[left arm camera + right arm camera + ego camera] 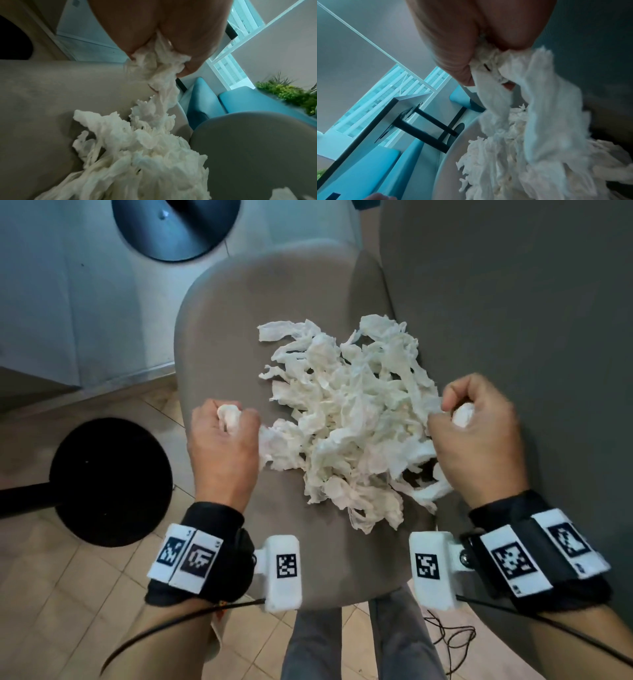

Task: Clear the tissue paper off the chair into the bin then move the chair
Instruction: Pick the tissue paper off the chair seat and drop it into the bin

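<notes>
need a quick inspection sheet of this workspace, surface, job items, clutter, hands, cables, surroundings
surface: grey-beige upholstered chair seat, bare round the pile.
job's things: pile of shredded white tissue paper on the seat, toward its right side; the bin is not identifiable.
clutter: nothing seen beyond the tissue.
grippers: left hand grips a wad of tissue at the pile's left edge; right hand grips another at its right edge.
cables: black cable runs back from each wrist camera; thin tangled wire on the floor.
surroundings: tiled floor, black round base, dark blue round base, grey panel on the right.
</notes>
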A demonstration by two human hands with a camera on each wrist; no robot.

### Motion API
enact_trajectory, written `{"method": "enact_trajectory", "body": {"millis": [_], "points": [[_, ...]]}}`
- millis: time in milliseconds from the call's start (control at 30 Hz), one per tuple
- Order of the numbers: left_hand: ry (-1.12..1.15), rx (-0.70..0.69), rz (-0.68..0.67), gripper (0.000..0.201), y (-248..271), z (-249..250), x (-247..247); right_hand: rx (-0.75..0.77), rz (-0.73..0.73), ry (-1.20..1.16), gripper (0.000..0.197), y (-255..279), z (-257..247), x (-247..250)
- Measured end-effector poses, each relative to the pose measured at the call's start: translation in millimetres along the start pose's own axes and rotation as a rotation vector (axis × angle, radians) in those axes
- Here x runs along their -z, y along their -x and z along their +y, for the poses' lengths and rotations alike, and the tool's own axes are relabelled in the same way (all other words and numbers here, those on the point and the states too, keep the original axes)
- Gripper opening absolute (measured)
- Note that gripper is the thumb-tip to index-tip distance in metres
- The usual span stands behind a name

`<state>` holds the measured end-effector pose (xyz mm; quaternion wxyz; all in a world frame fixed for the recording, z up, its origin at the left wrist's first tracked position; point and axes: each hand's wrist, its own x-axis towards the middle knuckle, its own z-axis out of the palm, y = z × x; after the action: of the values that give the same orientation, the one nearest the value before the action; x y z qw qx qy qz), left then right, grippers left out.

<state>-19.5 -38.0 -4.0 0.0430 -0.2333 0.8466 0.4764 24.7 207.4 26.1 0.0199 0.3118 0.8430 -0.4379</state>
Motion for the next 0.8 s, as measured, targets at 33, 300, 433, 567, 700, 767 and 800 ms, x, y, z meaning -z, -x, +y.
{"method": "enact_trajectory", "body": {"millis": [33, 300, 433, 567, 700, 767, 800], "points": [[-0.019, 0.010, -0.048, 0.006, 2.8, -6.6, -2.1, 0.009, -0.027, 0.022, 0.021, 1.1, -1.1, -4.4], [-0.512, 0.060, -0.397, 0.045, 7.7, -54.3, -41.6, 0.189, -0.467, 0.535, 0.045, -3.9, 13.0, -73.5], [-0.644, 0.025, -0.374, 0.027, 4.6, -70.6, -42.6, 0.123, -0.349, 0.475, 0.026, -10.9, 21.2, -74.2], [-0.549, 0.004, -0.233, 0.028, 4.0, -64.9, -21.4, 0.043, -0.168, 0.247, 0.023, -5.0, 13.9, -42.6], [-0.408, -0.059, -0.148, 0.020, 8.5, -41.4, -4.9, -0.040, -0.100, 0.195, 0.045, 10.2, 7.2, -9.6], [-0.378, -0.076, -0.188, 0.011, 9.1, -27.4, -8.9, -0.023, -0.074, 0.225, 0.044, 11.7, 11.8, -6.7], [-0.384, -0.068, -0.242, 0.009, 8.9, -21.8, -15.1, -0.005, -0.072, 0.233, 0.034, 11.3, 14.3, -9.3]]}}
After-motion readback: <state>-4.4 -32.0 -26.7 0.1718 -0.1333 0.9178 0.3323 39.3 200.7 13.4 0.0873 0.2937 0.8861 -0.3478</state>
